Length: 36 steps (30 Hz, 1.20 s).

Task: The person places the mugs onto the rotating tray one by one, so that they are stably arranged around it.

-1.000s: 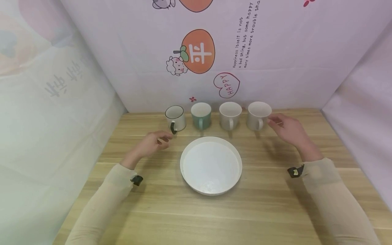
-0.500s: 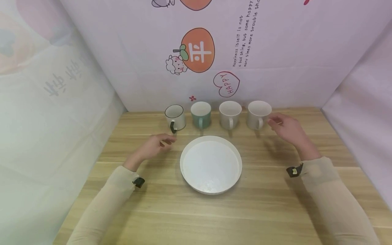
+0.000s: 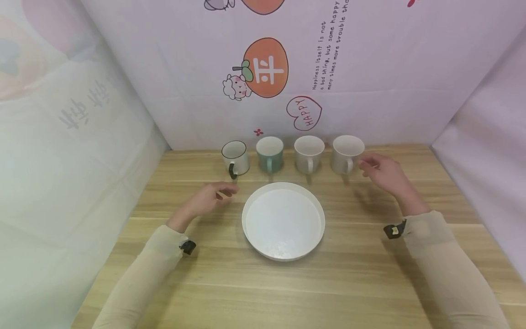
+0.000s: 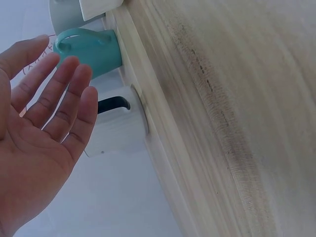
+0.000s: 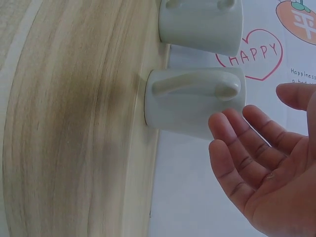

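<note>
Along the back of the table stand several upright mugs, handles toward me: a white mug with a dark rim and black handle (image 3: 236,163), a teal mug (image 3: 276,161), a white mug (image 3: 304,162) and another white mug (image 3: 340,161) at the right end. My left hand (image 3: 207,198) hovers just in front of the black-handled mug, its fingers relaxed and holding nothing; the left wrist view shows its palm (image 4: 37,143) spread. Beside the right-end mug is my right hand (image 3: 386,172), fingers loosely bent and holding nothing. A round white tray (image 3: 283,224) lies between the hands.
The wooden table (image 3: 287,292) runs up to a white printed cloth (image 3: 370,82) right behind the mugs. More cloth hangs at the left (image 3: 61,183) and right sides. Both sleeved forearms reach in from the front corners.
My left hand has shifted slightly to the right, toward the front of the black-handled mug. The right hand, mugs and tray stay practically where they were.
</note>
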Available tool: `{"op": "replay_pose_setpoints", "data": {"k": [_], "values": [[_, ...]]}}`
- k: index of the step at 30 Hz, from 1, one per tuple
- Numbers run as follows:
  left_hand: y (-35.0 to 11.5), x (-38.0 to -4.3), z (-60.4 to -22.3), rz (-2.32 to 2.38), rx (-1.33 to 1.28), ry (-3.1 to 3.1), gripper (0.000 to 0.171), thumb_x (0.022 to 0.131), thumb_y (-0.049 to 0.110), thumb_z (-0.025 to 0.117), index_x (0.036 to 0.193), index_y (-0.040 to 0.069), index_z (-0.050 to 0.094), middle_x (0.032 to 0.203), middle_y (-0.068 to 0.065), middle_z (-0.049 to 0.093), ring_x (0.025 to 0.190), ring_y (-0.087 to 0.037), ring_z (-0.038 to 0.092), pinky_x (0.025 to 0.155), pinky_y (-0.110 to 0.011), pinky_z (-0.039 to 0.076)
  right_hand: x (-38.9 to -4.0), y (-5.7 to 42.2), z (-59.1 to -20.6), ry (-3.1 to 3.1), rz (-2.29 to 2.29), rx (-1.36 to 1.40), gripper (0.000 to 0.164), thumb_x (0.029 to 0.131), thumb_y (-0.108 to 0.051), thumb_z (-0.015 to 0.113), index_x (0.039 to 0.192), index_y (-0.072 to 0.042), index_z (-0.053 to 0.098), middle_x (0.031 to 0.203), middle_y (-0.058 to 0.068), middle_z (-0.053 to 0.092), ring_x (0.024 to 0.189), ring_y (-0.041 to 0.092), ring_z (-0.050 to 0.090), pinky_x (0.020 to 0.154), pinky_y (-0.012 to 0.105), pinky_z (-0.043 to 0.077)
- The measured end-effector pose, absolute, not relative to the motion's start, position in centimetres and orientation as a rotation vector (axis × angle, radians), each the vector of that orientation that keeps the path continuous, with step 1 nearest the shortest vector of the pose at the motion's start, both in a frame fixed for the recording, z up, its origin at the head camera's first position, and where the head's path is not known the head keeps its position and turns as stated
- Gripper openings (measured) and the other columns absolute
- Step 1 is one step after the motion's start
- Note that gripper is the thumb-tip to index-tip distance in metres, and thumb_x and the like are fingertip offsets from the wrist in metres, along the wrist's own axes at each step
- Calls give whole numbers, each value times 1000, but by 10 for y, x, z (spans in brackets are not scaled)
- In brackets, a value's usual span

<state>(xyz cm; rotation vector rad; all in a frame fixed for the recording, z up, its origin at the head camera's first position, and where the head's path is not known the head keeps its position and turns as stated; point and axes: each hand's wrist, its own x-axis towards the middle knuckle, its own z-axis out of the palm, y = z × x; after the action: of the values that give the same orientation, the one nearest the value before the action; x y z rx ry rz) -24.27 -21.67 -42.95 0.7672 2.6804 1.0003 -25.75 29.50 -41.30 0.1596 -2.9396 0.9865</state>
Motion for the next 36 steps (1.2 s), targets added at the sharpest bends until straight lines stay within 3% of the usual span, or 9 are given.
{"op": "replay_pose_setpoints", "data": {"k": [9, 17, 23, 29, 36], "values": [[-215, -240, -434, 995, 773, 2680, 32, 94, 13, 70, 125, 9, 67, 124, -9, 70, 111, -25, 67, 90, -41, 59, -257, 296, -415, -2921, 1021, 151, 50, 105, -44, 44, 134, -7, 57, 121, 22, 68, 99, 36, 70, 74, 36, 52], [-213, -238, -436, 965, 774, 2660, 36, 95, 16, 69, 128, 4, 64, 129, -9, 67, 114, -26, 65, 93, -40, 58, -258, 297, -418, -2936, 1085, 114, 52, 105, -45, 42, 138, -7, 54, 126, 23, 65, 104, 37, 69, 85, 51, 54], [-210, -237, -437, 952, 779, 2656, 36, 95, 18, 70, 127, 4, 65, 127, -8, 68, 115, -25, 65, 94, -41, 58, -260, 297, -419, -2953, 1124, 100, 55, 105, -47, 40, 138, -5, 53, 131, 25, 62, 106, 37, 68, 87, 53, 54], [-209, -239, -441, 984, 780, 2618, 37, 94, 17, 70, 128, 3, 64, 126, -10, 68, 115, -26, 65, 95, -42, 58, -262, 296, -422, -2950, 1140, 97, 54, 105, -45, 41, 137, -3, 54, 130, 26, 62, 105, 36, 68, 83, 47, 55], [-207, -239, -445, 966, 779, 2613, 39, 93, 18, 72, 129, 5, 64, 125, -10, 69, 116, -26, 65, 97, -42, 57, -265, 292, -423, -2938, 1194, 81, 54, 104, -45, 44, 137, -3, 53, 131, 26, 61, 105, 37, 68, 76, 30, 53]]}}
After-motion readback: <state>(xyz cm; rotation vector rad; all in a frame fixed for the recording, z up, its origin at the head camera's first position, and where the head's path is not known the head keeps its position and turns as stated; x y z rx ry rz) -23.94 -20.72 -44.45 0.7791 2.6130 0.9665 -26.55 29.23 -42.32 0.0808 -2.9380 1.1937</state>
